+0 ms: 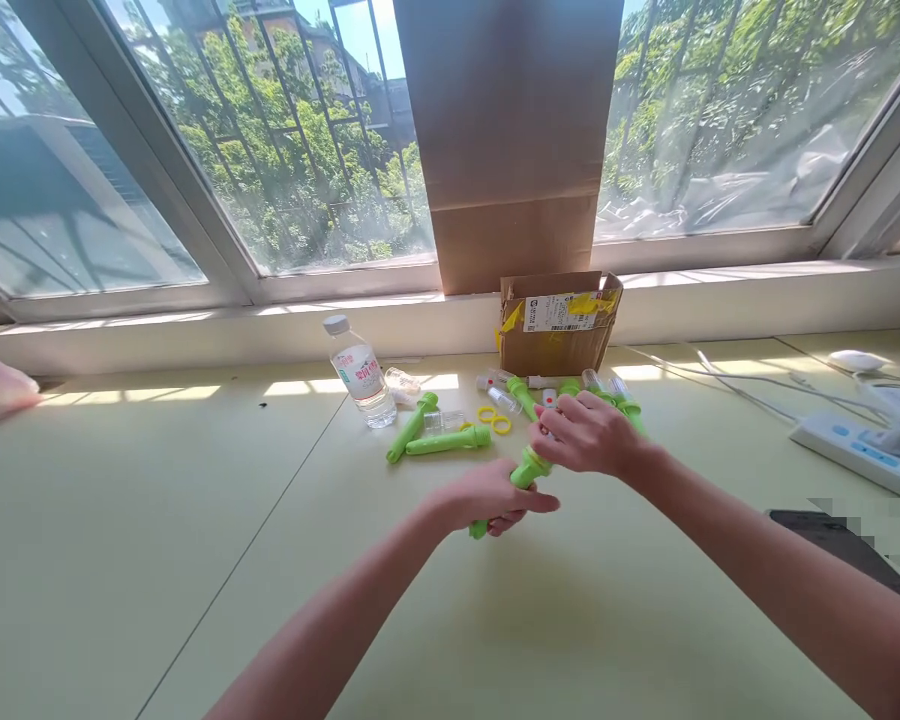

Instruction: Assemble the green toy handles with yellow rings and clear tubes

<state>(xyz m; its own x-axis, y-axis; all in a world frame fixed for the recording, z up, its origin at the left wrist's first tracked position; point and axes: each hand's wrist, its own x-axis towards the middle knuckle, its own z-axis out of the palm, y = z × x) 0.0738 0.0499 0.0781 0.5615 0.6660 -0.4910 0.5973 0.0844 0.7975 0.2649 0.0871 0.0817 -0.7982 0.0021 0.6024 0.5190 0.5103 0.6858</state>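
Barred windows (300,140) with greenery outside run behind a pale desk (307,620), and a tall cardboard sheet (514,130) covers part of the glass. Near the back stands 1 cardboard box (555,352), with 1 water bottle (364,380) to its left and 1 power strip (825,438) well off to the right.

The green tube (526,473) being worked on is held over the desk, tilted, in front of the loose parts. The left hand (495,495) has its fingers wrapped around the lower body, thumb stretched out; the right hand (585,430) has its fingers closed around the upper end, hiding what is there.

As far as can be judged, the held piece is partly put together: a yellow band (538,461) seems to sit at its neck. The rest looks mostly undone, since 2 loose green handles (448,441) on the left have bare threaded ends.

Counting: 1 green tube in hand, those 2 handles, and at least 2 more partly covered by the right hand; 2 yellow rings (502,432) in full view and part of a 3rd; at least 4 clear plastic tubes (444,421), some overlapping.
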